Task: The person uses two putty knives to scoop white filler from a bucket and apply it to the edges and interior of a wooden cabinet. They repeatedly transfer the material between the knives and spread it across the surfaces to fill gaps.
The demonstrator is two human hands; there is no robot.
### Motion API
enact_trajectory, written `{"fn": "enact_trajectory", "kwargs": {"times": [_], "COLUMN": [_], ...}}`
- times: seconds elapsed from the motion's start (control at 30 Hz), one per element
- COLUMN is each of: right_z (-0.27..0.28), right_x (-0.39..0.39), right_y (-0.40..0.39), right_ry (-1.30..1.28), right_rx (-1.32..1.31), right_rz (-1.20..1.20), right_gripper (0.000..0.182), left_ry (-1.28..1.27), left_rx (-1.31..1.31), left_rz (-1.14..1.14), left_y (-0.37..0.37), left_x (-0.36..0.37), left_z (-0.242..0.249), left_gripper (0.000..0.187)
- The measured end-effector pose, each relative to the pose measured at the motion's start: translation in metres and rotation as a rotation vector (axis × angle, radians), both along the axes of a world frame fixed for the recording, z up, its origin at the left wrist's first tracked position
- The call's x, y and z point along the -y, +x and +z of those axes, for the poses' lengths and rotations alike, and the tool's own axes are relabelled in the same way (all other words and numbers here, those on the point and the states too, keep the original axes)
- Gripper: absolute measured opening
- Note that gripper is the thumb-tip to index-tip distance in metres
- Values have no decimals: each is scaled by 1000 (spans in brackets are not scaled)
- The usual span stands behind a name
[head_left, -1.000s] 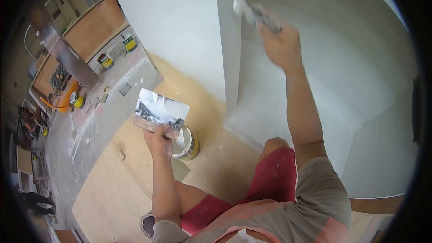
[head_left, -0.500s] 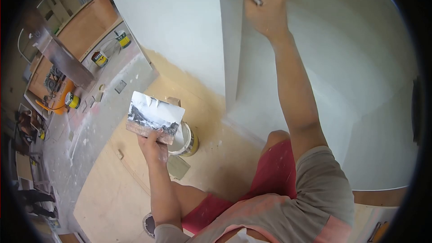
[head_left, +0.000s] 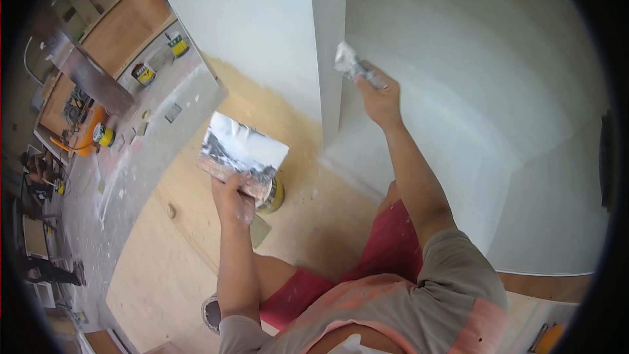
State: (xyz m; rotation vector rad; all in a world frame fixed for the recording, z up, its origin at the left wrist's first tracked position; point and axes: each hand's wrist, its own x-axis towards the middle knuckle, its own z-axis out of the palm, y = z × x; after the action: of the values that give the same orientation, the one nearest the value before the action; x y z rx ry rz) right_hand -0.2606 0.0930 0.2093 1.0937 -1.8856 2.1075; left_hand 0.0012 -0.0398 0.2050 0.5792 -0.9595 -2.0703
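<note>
A flat metal plate (head_left: 246,144) smeared with white and grey paste is gripped along its worn lower edge by my left hand (head_left: 234,202). Behind that plate a yellow-labelled bucket (head_left: 278,196) shows in part, with a greenish flat pad (head_left: 260,231) beside it on the tan floor. My right hand (head_left: 382,97) is closed round a small putty knife (head_left: 354,65), whose blade carries white paste. The knife is in front of the grey-white curved wall (head_left: 458,59), close to the narrow side of the white panel (head_left: 262,26).
A brown post (head_left: 98,78), an orange machine (head_left: 92,132) and several small cans, one a yellow can (head_left: 103,135), stand on the grey floor (head_left: 131,183) at left. Farther off at the left edge are two people, partly visible. A round dark-rimmed object (head_left: 211,313) lies near my left elbow.
My right hand has come down and slightly left with the putty knife. My left hand and the plate have shifted right and slightly up, covering more of the bucket.
</note>
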Motion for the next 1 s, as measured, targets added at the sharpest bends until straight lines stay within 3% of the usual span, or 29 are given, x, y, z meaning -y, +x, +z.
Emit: {"fn": "enact_trajectory", "kwargs": {"times": [0.03, 0.13, 0.27, 0.4, 0.5, 0.57, 0.63, 0.8, 0.93, 1.0], "right_z": [29, 118, 202, 258, 270, 265, 248, 162, 88, 44], "right_x": [0, 3, 19, 24, 30, 30, 27, 16, 19, 24], "right_y": [-5, -21, -66, -50, -55, -55, -59, -65, -62, -58], "right_ry": [-127, -184, -225, -128, -155, -57, -18, 63, 116, 155], "right_rx": [208, -28, -980, -1141, -961, -1095, -1044, -1241, -1177, -1020], "right_rz": [-4, -140, -385, -363, -163, -288, -236, -364, -314, -297], "right_gripper": [24, 23, 29, 39, 43, 43, 43, 47, 49, 48], "left_ry": [-13, 33, 29, 28, 31, 49, 39, 28, -6, -20], "left_rx": [-26, -23, -8, -20, -26, -8, 8, 12, 25, 29], "left_rz": [-3, -2, -42, -56, -52, -45, -15, 5, 26, 16], "left_y": [-3, -2, 0, 0, -1, 0, -3, -5, -6, -3], "left_x": [-3, -10, -3, -2, -1, -1, -4, -6, -5, -5], "left_z": [10, 24, 18, 13, 10, 7, 8, 2, -2, -3], "left_gripper": [56, 58, 56, 55, 56, 56, 56, 55, 55, 55]}}
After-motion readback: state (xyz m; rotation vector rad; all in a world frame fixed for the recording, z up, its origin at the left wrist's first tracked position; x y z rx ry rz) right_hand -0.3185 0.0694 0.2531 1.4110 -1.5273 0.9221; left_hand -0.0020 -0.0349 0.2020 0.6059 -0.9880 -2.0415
